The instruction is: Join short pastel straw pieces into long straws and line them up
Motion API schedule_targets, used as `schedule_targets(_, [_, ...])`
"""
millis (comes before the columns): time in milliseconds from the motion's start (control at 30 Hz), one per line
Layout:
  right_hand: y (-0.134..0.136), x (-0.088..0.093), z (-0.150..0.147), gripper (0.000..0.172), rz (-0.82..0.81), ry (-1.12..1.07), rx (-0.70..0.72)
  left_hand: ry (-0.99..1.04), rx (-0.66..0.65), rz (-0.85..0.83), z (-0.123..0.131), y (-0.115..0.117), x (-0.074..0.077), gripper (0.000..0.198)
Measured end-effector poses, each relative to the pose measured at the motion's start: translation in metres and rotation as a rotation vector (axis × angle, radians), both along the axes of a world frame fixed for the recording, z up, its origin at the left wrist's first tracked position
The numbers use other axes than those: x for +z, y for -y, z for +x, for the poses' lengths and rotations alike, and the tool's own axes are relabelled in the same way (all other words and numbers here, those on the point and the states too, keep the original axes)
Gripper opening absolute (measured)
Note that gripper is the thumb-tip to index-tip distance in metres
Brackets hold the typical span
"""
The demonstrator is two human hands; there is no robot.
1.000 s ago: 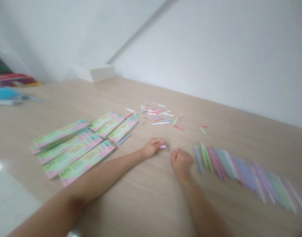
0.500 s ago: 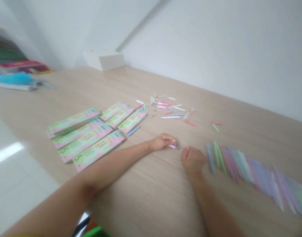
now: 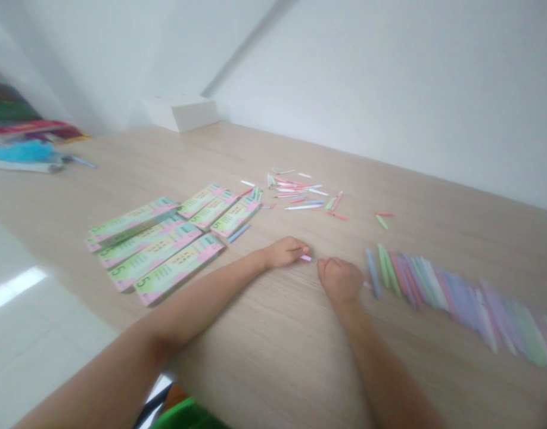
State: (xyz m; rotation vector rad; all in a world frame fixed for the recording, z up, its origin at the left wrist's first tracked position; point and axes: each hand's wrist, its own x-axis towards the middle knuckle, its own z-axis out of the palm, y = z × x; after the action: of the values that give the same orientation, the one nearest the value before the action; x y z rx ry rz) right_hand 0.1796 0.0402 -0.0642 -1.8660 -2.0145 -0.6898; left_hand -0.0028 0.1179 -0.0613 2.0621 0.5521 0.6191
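Over the wooden table, my left hand (image 3: 286, 252) is closed in a pinch on a small pale purple piece (image 3: 305, 258) whose end pokes out toward the right. Just to its right, my right hand (image 3: 340, 279) is closed in a fist. A thin pale tip shows at its left side and a whitish end sticks out at its right side. A small gap separates the two hands. Nearest to my right hand lies a blue stick-like piece (image 3: 373, 274), at the left end of a long row of pastel pieces (image 3: 465, 298).
Green and pink boxes (image 3: 179, 268) lie in two groups on the left. Scattered small coloured and white sticks (image 3: 300, 190) are behind my hands. A white box (image 3: 184, 113) stands by the wall. Blue and red items (image 3: 23, 152) are at the far left.
The purple piece and the thin tip in my right hand, joined in line before, now show a gap between them. A whitish end now shows behind my right fist. The view has shifted slightly.
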Motion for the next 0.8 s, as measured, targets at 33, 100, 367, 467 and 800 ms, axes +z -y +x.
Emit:
schedule_targets(33, [0.001,0.001,-0.002,0.04,-0.031,0.009,0.003,-0.058,-0.004,0.089,-0.002,0.001,0.001,0.051])
schedule_targets(100, [0.002,0.002,-0.008,0.042,-0.09,0.018,-0.006,-0.134,0.0,0.226,-0.004,0.004,0.003,0.043])
schedule_targets(367, [0.008,0.008,-0.034,0.045,-0.265,-0.118,-0.1,-0.082,-0.079,0.199,-0.005,0.016,0.011,0.054])
schedule_targets(467, [0.015,0.013,-0.036,0.042,-0.328,-0.174,-0.073,-0.141,-0.063,0.243,-0.003,0.024,0.014,0.077])
schedule_targets(800, [0.025,0.01,-0.028,0.054,-0.111,-0.2,0.1,-0.326,0.006,0.449,-0.005,0.049,0.053,0.079])
